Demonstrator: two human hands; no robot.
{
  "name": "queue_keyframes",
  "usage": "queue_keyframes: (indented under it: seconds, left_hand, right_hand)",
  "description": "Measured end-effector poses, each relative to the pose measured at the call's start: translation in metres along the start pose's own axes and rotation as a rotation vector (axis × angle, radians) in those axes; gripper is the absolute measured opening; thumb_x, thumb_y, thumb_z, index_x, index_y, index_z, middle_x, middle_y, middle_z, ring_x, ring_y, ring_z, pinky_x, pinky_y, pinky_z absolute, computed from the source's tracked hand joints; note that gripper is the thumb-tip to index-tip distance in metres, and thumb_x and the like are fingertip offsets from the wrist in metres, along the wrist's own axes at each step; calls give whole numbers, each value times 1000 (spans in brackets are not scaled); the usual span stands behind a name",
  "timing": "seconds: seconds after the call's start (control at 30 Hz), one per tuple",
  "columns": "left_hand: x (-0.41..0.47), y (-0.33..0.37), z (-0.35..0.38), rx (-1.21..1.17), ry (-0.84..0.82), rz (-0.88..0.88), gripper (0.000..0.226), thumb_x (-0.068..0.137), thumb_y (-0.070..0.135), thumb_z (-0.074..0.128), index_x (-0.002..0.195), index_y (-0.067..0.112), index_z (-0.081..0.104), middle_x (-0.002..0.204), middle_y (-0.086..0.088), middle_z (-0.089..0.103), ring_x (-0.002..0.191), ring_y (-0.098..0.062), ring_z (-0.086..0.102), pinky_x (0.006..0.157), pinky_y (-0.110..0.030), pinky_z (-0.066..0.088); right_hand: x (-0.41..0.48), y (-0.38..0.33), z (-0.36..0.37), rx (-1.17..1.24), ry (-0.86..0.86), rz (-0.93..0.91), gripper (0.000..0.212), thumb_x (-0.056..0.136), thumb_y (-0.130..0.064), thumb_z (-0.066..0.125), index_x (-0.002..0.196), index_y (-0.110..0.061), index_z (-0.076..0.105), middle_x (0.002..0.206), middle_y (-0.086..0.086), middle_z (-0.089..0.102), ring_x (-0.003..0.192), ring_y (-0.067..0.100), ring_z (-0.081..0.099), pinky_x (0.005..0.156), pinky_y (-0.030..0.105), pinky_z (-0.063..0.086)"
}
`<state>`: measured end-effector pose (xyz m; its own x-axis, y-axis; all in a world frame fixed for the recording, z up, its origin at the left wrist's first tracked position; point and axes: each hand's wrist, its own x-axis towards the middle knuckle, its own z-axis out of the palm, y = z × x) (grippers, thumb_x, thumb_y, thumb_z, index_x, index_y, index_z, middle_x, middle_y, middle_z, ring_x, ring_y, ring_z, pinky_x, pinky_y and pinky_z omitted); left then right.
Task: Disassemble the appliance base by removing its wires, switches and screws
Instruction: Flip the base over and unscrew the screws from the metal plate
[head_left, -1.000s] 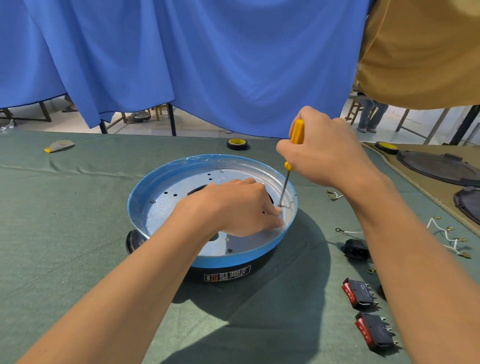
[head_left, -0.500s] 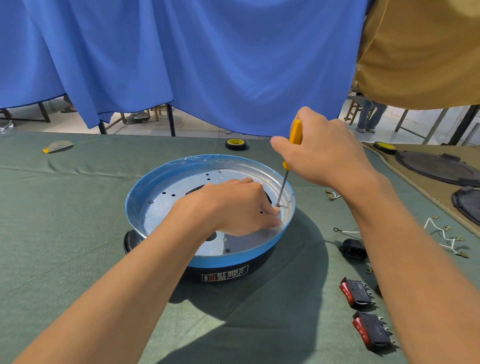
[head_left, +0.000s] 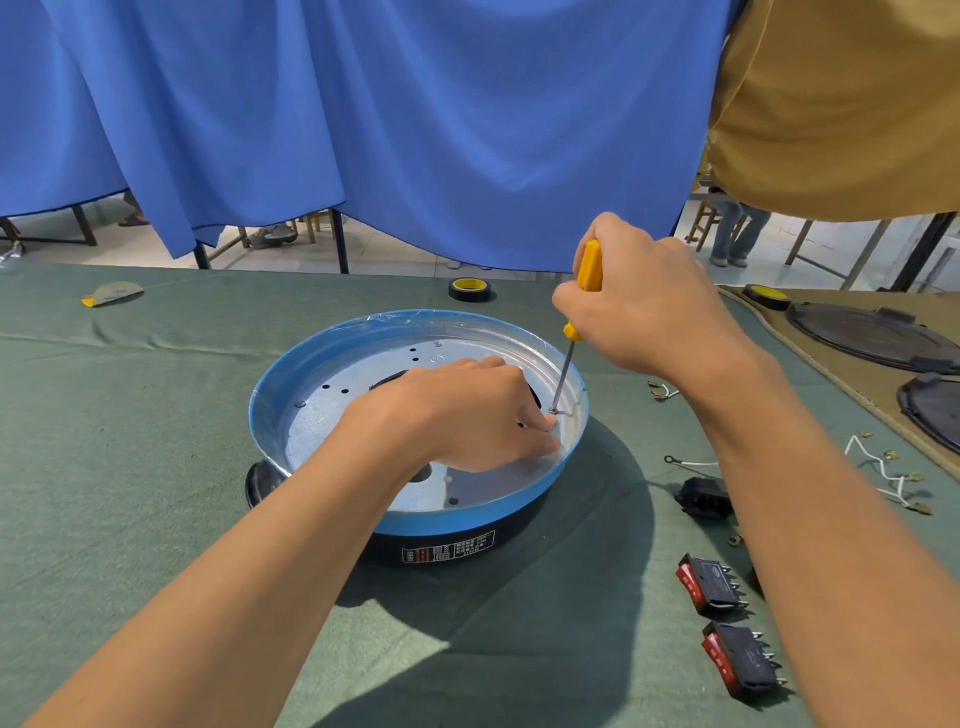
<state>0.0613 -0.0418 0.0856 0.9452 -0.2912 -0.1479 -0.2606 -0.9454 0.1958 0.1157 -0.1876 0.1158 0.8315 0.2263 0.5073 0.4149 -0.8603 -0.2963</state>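
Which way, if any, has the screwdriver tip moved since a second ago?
No. The screwdriver tip stays on the same screw beside the appliance base rim.

Switches (head_left: 712, 583) right of base (head_left: 447, 519), perhaps a socket (head_left: 702, 496) behind.

Single view, camera worn on my head; faces forward and down onto the green table (head_left: 130, 467); wide-angle, close; appliance base (head_left: 322, 421) sits centre frame; blue curtain (head_left: 415, 130) closes the far side.
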Motion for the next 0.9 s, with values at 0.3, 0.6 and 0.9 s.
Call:
queue_keyframes:
  seconds: [0.3, 0.6, 0.9]
  left_hand:
    - [0, 0, 0, 1, 9, 7, 39, 94, 57, 44, 128, 43, 59, 121, 4, 51, 103, -22, 48, 83, -38, 42]
    - [0, -1, 0, 4, 8, 6, 40, 94, 57, 44, 127, 43, 60, 121, 4, 52, 104, -22, 49, 87, -41, 44]
    - [0, 0, 0, 6, 5, -1, 40, 93, 59, 43, 127, 44, 59, 122, 4, 51, 105, -21, 48, 84, -39, 42]
  right_hand:
    - [-1, -2, -2, -3, 14, 18, 22, 89, -37, 52, 97, -17, 50, 85, 7, 57, 83, 32, 53, 65, 40, 42]
    - [-1, -4, -3, 1, 9, 21, 21, 90, -38, 53, 94, -17, 50, 84, 7, 55, 85, 33, 53, 66, 41, 42]
    - [-1, -2, -3, -30, 51, 54, 19, 91, -35, 52, 92, -16, 52, 87, 9, 57, 85, 33, 52, 66, 39, 39]
